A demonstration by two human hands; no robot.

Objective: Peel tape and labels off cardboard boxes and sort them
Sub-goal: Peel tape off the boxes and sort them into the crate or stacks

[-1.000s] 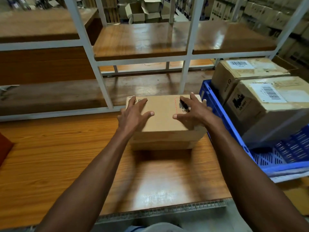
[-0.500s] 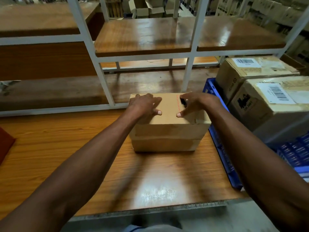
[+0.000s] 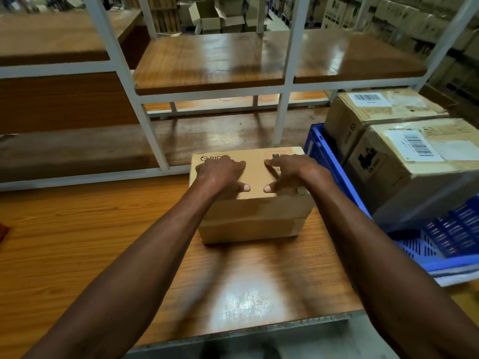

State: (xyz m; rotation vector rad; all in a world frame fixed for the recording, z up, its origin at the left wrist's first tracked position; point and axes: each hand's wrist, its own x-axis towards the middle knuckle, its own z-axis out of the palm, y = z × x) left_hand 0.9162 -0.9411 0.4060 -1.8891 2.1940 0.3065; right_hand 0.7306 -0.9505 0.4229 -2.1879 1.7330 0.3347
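Note:
A brown cardboard box point(image 3: 255, 211) with black print and a red dashed mark on its top stands on the wooden table point(image 3: 77, 255), a band of tape running along its front. Both my hands rest on its top. My left hand point(image 3: 221, 174) sits left of centre and my right hand point(image 3: 293, 173) right of centre. The fingers of both are bent with their tips down on the cardboard, and the thumbs point inward toward each other. I see nothing held in either hand.
A blue plastic crate point(image 3: 334, 172) at the right holds two larger cardboard boxes point(image 3: 414, 177) point(image 3: 375, 112) with white barcode labels. A white metal rack with wooden shelves point(image 3: 259, 60) stands right behind the box. More cartons are stacked far back.
My fingers lay flat and spread on the box top a second ago; they have since curled in. The view has shifted slightly, and the box stays in place.

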